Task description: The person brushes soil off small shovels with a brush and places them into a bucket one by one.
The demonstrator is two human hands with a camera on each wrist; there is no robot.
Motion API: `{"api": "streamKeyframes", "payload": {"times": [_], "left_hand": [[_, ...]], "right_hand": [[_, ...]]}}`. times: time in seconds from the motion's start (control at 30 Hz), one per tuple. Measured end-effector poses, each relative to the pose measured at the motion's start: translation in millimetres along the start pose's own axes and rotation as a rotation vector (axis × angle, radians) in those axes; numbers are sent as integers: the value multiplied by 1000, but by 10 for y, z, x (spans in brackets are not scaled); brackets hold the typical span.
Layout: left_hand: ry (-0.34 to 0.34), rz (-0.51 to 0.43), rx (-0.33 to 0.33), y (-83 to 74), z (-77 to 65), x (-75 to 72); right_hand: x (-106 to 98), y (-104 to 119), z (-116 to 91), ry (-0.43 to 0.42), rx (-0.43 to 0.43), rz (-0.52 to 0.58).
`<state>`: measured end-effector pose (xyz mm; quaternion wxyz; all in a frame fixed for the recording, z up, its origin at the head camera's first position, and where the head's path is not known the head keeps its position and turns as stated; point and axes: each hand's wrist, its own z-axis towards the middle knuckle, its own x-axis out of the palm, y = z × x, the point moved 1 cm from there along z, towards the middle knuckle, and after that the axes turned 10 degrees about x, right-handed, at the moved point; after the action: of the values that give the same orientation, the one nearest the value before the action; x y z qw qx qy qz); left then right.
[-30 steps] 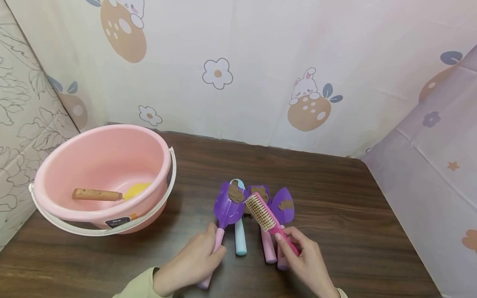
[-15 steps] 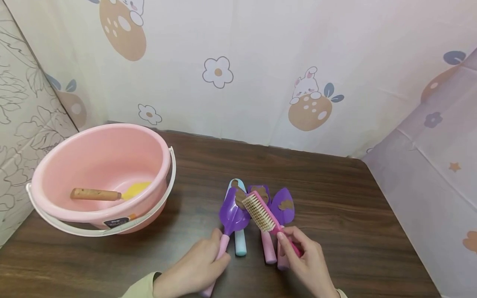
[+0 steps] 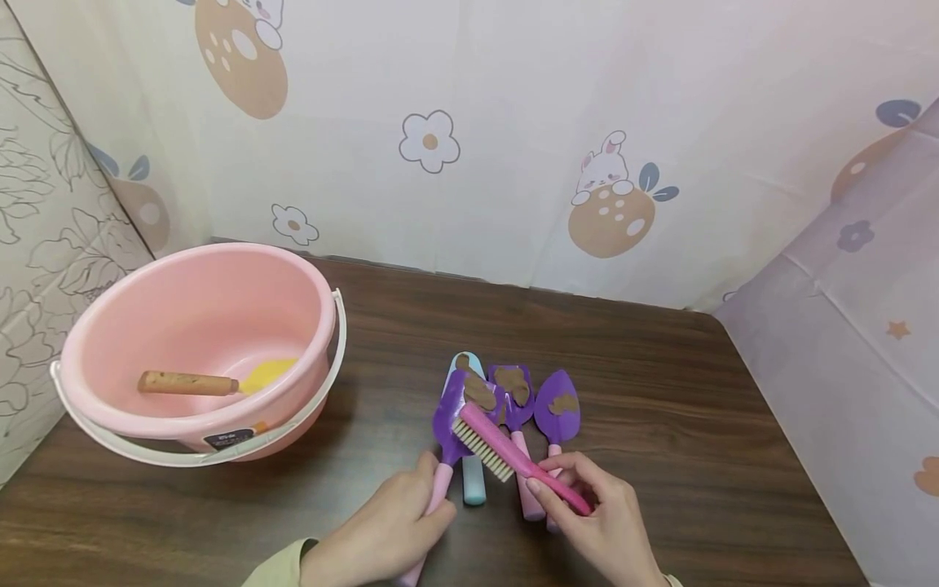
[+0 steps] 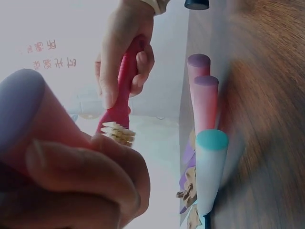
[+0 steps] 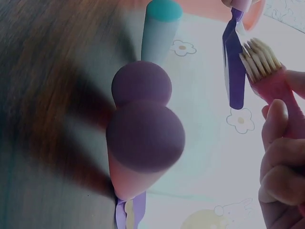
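Note:
My left hand (image 3: 389, 522) grips the pink handle of a purple toy shovel (image 3: 449, 420), raised over the table, with a brown mud-like patch (image 3: 480, 395) on its blade. Pinched by the handle in my right hand (image 3: 605, 518) is a pink brush (image 3: 495, 436). Its pale bristles face down and left at the lower part of the blade; in the right wrist view the bristles (image 5: 261, 59) meet the blade's side. Beneath and to the right lie a light blue shovel (image 3: 473, 481), a square purple shovel (image 3: 524, 413) and a pointed purple trowel (image 3: 561, 387), all bearing brown patches.
At the left stands a pink bucket (image 3: 205, 302) with a white carrying handle (image 3: 340, 342). Inside it lies a wooden-handled tool (image 3: 189, 383) with a yellow head. A printed curtain (image 3: 499, 204) hangs behind the dark wooden table (image 3: 660, 391).
The held shovel has shifted slightly right, over the light blue one. The brush has turned bristles-down and moved left and down, from the blade's brown patch toward its base.

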<state>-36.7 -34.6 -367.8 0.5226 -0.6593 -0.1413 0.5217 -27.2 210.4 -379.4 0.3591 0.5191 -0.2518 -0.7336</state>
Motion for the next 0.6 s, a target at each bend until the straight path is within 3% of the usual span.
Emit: {"api": "streamKeyframes", "payload": {"times": [0.3,0.6], "left_hand": [[11,0,-12,4,5,-1],[21,-7,-42,4,5,-9]], "right_hand": [[-6,-5,3,25,-54,43],[-41,15,29,51,-44,2]]}}
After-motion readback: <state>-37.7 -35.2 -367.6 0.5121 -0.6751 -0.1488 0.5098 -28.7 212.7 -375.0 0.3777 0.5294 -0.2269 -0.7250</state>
